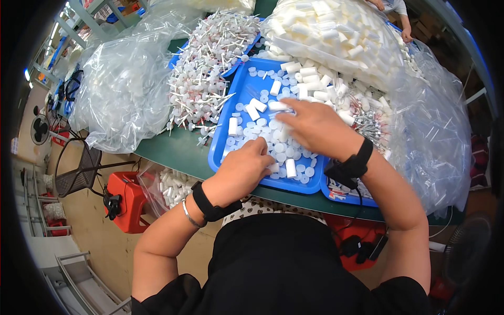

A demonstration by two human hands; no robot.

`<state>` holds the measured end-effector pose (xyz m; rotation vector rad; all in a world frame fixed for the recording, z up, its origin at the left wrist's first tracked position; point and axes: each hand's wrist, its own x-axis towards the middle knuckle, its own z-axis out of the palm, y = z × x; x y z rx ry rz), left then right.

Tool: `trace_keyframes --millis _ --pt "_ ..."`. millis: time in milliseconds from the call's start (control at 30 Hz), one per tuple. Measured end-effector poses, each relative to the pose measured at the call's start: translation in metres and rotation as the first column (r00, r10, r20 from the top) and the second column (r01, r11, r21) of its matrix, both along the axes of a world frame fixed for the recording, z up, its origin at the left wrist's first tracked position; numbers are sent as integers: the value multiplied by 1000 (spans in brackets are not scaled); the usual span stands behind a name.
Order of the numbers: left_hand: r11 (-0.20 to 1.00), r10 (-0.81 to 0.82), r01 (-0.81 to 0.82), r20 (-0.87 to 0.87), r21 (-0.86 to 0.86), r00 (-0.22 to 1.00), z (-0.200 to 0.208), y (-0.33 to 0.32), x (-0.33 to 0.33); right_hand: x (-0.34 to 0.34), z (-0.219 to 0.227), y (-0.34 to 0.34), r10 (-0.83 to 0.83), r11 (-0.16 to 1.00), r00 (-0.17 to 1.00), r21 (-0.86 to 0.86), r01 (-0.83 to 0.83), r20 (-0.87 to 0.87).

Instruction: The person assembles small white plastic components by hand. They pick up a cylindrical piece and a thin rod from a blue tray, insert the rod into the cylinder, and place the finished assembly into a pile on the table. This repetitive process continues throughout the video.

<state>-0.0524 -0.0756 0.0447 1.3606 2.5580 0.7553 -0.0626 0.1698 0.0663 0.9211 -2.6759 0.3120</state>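
Observation:
Over a blue tray (214, 152) on the green table, my left hand (240, 172) is closed, its fingertips on a short white cylinder (274, 168). My right hand (323, 128), slightly blurred, pinches another white cylinder (278, 106) between thumb and fingers above the tray's middle. Many small translucent round caps (281, 156) lie loose in the tray beneath both hands. Several more white cylinders lie among them, one upright-looking piece (233, 126) at the left side and another (291, 168) near the front edge. The palms are hidden from view.
Left of the tray is a heap of white-stemmed parts with caps (202, 68). A large clear bag of white cylinders (336, 39) stands behind; wired metal parts (370, 123) lie right. Clear plastic bags (123, 89) flank the table. Another person's hand (407, 34) shows at far right.

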Motion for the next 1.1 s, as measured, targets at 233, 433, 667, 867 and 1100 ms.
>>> trace_keyframes --millis 233,433,667,867,1100 --pt "986 -3 -24 163 164 987 -5 -1 -18 -5 -9 3 50 997 983 50 -59 175" --pt "999 -35 31 156 30 987 2 5 -20 -8 2 16 -105 958 984 -252 138 142" --pt "999 -42 45 114 -27 993 1 8 -15 49 42 67 -255 948 960 -168 271 113" --pt "977 45 -32 -60 211 997 -1 29 -24 122 37 113 -497 839 810 -66 540 312" --pt "988 -14 32 -119 154 993 -14 48 -20 156 4 116 -525 849 824 58 526 212"
